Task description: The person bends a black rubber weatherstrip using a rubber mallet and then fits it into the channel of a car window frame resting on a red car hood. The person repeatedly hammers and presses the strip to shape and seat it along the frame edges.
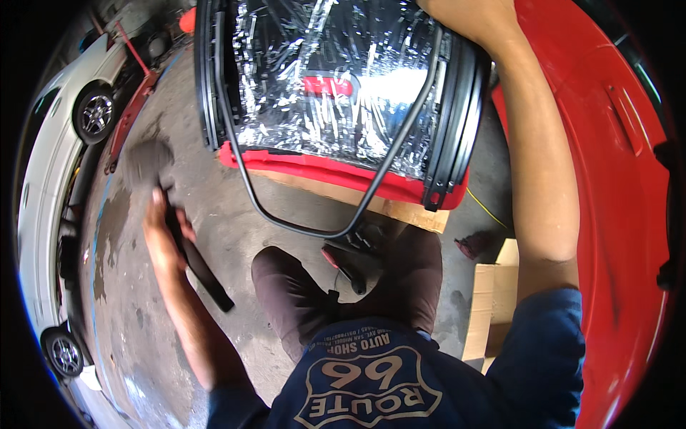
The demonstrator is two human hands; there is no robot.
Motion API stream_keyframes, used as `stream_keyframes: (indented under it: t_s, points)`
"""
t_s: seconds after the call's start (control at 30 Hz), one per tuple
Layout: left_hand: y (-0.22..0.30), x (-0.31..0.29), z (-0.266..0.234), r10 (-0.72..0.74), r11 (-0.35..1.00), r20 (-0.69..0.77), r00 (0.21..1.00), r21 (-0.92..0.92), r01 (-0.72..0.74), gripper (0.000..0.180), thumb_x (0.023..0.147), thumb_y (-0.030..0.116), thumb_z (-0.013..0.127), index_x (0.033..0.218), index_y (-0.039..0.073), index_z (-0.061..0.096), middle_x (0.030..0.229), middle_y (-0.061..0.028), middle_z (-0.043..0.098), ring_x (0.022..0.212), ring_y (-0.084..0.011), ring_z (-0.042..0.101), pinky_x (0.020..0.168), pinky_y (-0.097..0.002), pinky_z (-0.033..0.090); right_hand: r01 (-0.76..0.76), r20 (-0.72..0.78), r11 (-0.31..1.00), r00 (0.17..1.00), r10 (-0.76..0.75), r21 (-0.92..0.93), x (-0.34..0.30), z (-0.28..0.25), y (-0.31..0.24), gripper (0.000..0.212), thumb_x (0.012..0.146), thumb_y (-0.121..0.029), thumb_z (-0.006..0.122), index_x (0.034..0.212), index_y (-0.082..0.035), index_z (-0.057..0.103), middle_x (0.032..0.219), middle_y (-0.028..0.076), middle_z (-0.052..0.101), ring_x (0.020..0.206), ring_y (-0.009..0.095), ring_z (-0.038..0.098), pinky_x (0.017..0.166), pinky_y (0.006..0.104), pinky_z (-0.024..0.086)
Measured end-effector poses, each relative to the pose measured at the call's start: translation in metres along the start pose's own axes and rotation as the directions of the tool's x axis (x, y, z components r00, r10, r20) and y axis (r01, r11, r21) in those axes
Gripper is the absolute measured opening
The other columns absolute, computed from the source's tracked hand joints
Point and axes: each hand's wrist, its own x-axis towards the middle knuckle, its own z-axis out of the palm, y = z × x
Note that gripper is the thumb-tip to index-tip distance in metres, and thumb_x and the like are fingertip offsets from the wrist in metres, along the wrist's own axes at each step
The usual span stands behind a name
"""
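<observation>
The left hand [163, 232] is wrapped around the dark handle of a rubber mallet [175, 214], whose blurred black head hangs above the stained concrete floor [236, 229]. The right hand [457, 8] reaches up to the top edge of a red car door [336, 100]; it is cut off by the picture's rim, so I cannot tell whether the fingers are curled or spread. The door stands upright on a strip of cardboard [400, 209], its window opening covered in crinkled clear plastic film, a loose black rubber seal [300, 227] drooping from it. A red car body [614, 179] is at the right, a white car [57, 164] at the left.
</observation>
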Motion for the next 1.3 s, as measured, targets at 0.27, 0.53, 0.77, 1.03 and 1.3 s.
stream_keyframes:
  t_s: [0.27,0.53,0.77,1.03,1.3]
  points:
    - [-0.280,-0.141,-0.066,-0.630,0.576,-0.406,0.663,0.328,0.748,0.045,0.097,0.048,0.065,0.082,0.005,0.062,0.058,-0.0049,0.053,0.043,-0.0166,0.052,0.038,-0.0363,0.043,-0.318,-0.038,0.850,0.930,0.366,0.420,-0.004,0.026,0.029,0.082,0.072,-0.006,0.073,0.149,-0.001,0.043,0.143,0.026,0.051,0.137,0.037,0.048,0.117,0.0400,0.037]
    - [-0.357,-0.182,-0.042,-0.299,0.584,-0.419,0.857,0.630,0.512,0.045,0.090,0.038,0.069,0.113,-0.001,0.073,0.097,-0.0217,0.072,0.103,-0.0373,0.068,0.097,-0.0492,0.051,-0.433,0.127,0.829,0.901,0.416,0.354,0.005,0.020,0.028,0.086,0.080,-0.016,0.072,0.157,0.000,0.035,0.148,0.026,0.052,0.137,0.034,0.052,0.117,0.0387,0.037]
    - [-0.127,-0.049,0.089,-0.083,0.981,-0.055,0.995,-0.178,0.072,0.081,0.093,0.042,0.074,0.151,-0.004,0.042,0.153,-0.0251,0.047,0.142,-0.0351,0.045,0.118,-0.0468,0.035,-0.713,0.456,0.415,0.690,0.563,0.566,0.003,0.011,0.028,0.088,0.081,-0.014,0.076,0.154,0.005,0.030,0.122,0.017,0.064,0.101,0.022,0.067,0.091,0.0336,0.053]
    - [-0.040,-0.045,0.168,-0.539,0.772,0.140,0.830,-0.313,0.554,0.100,0.082,0.040,0.077,0.160,0.008,0.026,0.153,-0.0205,0.042,0.141,-0.0410,0.038,0.103,-0.0603,0.040,-0.656,0.371,0.415,0.724,0.582,0.631,-0.009,0.018,0.029,0.104,0.079,-0.014,0.079,0.159,0.007,0.015,0.131,0.019,0.061,0.109,0.025,0.065,0.097,0.0348,0.052]
    - [-0.071,-0.040,0.182,-0.397,0.784,0.100,0.912,-0.479,0.394,0.063,0.099,0.024,0.060,0.155,0.005,0.037,0.139,-0.0143,0.058,0.123,-0.0344,0.063,0.097,-0.0548,0.052,-0.729,0.503,0.261,0.644,0.577,0.633,-0.004,0.005,0.011,0.106,0.085,-0.003,0.070,0.159,0.010,-0.004,0.121,0.024,0.067,0.088,0.023,0.072,0.076,0.0318,0.060]
